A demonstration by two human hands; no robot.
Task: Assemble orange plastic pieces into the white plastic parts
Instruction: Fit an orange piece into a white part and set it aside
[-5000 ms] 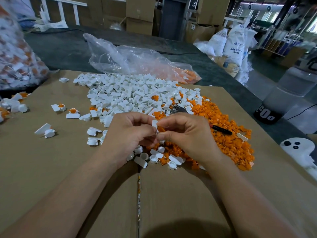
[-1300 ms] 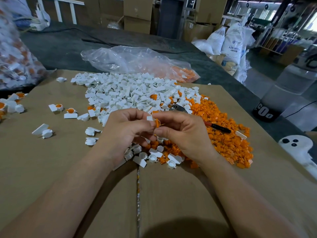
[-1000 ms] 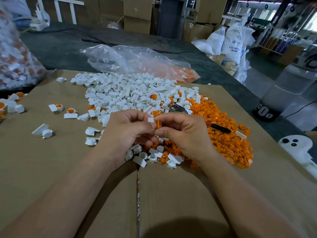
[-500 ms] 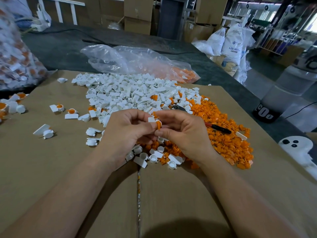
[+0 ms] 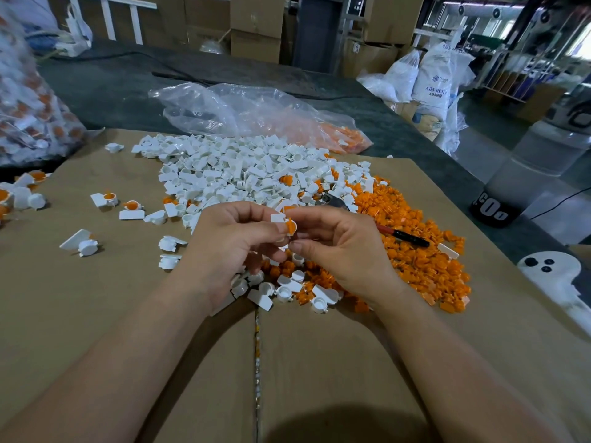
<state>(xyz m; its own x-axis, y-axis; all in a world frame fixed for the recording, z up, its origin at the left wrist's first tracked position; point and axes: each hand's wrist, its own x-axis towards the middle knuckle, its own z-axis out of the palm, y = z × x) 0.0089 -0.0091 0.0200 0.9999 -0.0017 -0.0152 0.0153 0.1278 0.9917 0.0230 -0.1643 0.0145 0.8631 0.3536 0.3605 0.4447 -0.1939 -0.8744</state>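
My left hand pinches a small white plastic part between thumb and fingers, above the cardboard. An orange plastic piece sits in that part's round end. My right hand meets it from the right, its thumb and forefinger pinching the orange piece. Behind the hands lies a heap of white parts. A heap of orange pieces spreads to the right. How deep the orange piece sits is hidden by my fingers.
Flat cardboard covers the table. Finished white-and-orange parts lie at the left, more in a bag. A clear bag lies behind. Pliers with a red-black handle rest on the orange heap. A white ghost-shaped object sits right.
The hands stayed together over the near edge of the heaps. The orange piece has turned from edge-on to sitting in the white part's round end.
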